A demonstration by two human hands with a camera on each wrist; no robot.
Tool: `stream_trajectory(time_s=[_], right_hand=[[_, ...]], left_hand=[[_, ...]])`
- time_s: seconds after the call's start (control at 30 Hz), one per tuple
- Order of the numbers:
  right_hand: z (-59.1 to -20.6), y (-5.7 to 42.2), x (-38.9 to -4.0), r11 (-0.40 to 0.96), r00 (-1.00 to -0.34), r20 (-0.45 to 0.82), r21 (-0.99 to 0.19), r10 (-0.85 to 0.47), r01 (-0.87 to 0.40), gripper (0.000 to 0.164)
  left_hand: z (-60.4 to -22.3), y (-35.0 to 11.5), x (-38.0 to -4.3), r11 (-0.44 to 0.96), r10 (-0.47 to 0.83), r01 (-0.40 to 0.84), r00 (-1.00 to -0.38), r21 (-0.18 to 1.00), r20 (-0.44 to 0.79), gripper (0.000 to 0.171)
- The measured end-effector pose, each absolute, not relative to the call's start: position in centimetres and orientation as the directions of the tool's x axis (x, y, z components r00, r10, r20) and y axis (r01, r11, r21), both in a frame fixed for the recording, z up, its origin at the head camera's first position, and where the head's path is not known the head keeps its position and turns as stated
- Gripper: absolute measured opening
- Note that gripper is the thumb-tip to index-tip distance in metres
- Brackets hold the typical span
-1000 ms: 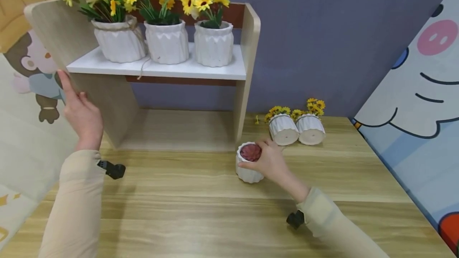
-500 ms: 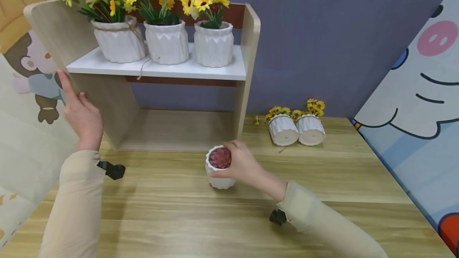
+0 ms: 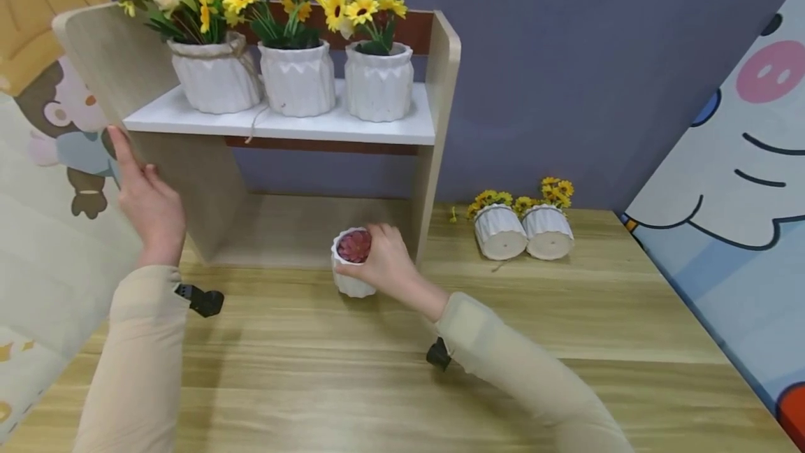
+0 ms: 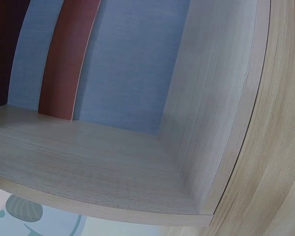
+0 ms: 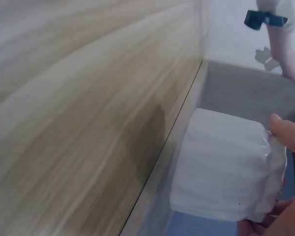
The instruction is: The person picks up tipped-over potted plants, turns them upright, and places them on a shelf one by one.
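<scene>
My right hand (image 3: 391, 261) grips the rim of a small white fluted pot (image 3: 353, 284) that holds a dark red succulent (image 3: 354, 247). The pot is at the front edge of the shelf unit's lower board (image 3: 277, 229). In the right wrist view the white pot (image 5: 221, 164) lies sideways across the picture, thumb and fingers at its rim. My left hand (image 3: 151, 212) touches the outer side of the shelf's left panel (image 3: 201, 180), index finger pointing up along its front edge. The left wrist view shows the bare lower compartment (image 4: 88, 157), with just a sliver of the hand.
On the white upper shelf (image 3: 283, 127) stand three white pots (image 3: 298, 82) of artificial flowers. Two more white pots with yellow flowers (image 3: 499, 233) lie tipped on the wooden table (image 3: 283, 369), right of the unit. A twine end hangs over the upper shelf's edge.
My right hand has carried the succulent pot leftward from beside the unit's right panel, then back up to its lower board. The left hand stays at the left panel.
</scene>
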State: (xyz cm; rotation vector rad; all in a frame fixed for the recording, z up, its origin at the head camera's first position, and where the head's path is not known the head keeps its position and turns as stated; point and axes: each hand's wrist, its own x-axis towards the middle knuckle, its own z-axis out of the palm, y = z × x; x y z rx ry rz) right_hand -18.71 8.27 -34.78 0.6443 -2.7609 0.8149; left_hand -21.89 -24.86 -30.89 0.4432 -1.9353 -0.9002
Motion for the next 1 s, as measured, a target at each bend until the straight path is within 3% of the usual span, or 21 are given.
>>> stream_trajectory(time_s=[0.17, 0.4, 0.73, 1.0], right_hand=[[-35.1, 7.2, -20.2, 0.762, -0.890, 0.314, -0.466, -0.332, -0.449, 0.069], [-36.0, 6.1, -21.8, 0.795, -0.907, 0.320, -0.456, -0.273, -0.400, 0.082], [-36.9, 4.8, -23.0, 0.791, -0.919, 0.323, -0.489, -0.227, -0.368, 0.074], [-37.7, 5.5, -22.9, 0.728, -0.925, 0.328, -0.584, -0.192, -0.358, 0.091]], left_hand=[[-30.9, -24.9, -22.0, 0.652, -0.639, 0.040, -0.509, 0.757, 0.577, 0.052], [-30.8, -24.6, -22.0, 0.659, -0.634, 0.048, -0.501, 0.750, 0.589, 0.051], [-30.7, -24.6, -21.7, 0.666, -0.637, 0.046, -0.483, 0.744, 0.600, 0.050], [-30.8, -24.5, -21.9, 0.651, -0.646, 0.020, -0.511, 0.759, 0.567, 0.051]])
